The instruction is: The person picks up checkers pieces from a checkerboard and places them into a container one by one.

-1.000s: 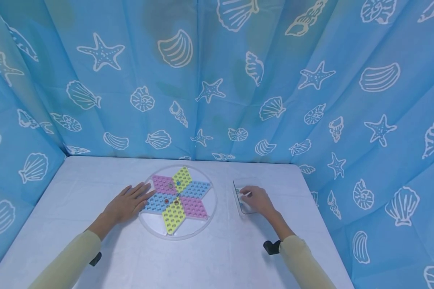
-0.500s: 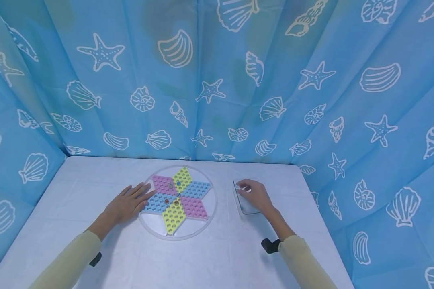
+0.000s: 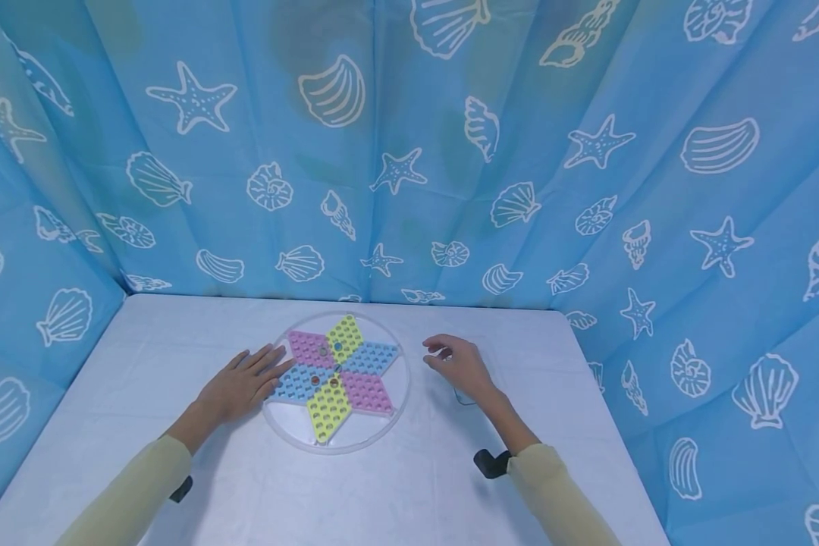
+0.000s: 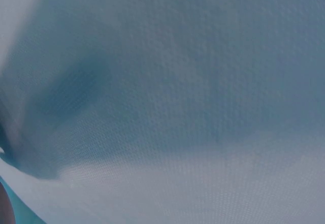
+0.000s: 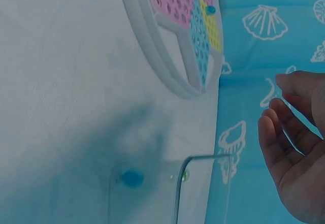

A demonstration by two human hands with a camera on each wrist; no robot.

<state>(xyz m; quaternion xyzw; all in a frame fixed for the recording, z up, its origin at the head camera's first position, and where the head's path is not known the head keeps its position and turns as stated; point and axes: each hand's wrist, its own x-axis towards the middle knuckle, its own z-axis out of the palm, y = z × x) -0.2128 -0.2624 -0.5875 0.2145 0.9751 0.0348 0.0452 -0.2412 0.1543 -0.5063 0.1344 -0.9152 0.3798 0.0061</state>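
A round Chinese checkers board (image 3: 371, 432) carries a star of pink, yellow and blue holed fields. Several marbles sit near its centre, among them a blue marble (image 3: 337, 346) and a red marble (image 3: 315, 380). My left hand (image 3: 237, 387) lies flat with straight fingers, fingertips at the board's left rim. To the right of the board, my right hand (image 3: 460, 368) hovers with bent fingers over a clear plastic box (image 5: 178, 198), mostly hidden by it in the head view. Whether a marble is between those fingertips cannot be made out. The right wrist view shows a blue marble (image 5: 132, 178) in the box.
A white cloth covers the table (image 3: 389, 493). Blue curtains (image 3: 409, 220) printed with shells and starfish hang behind it and on both sides. Black wrist mounts (image 3: 491, 462) stick out below the sleeves. Only cloth and shadow fill most of the left wrist view.
My right hand has risen out of the box and shifted left toward the board. The left hand stays where it was, and the marbles on the board look the same.
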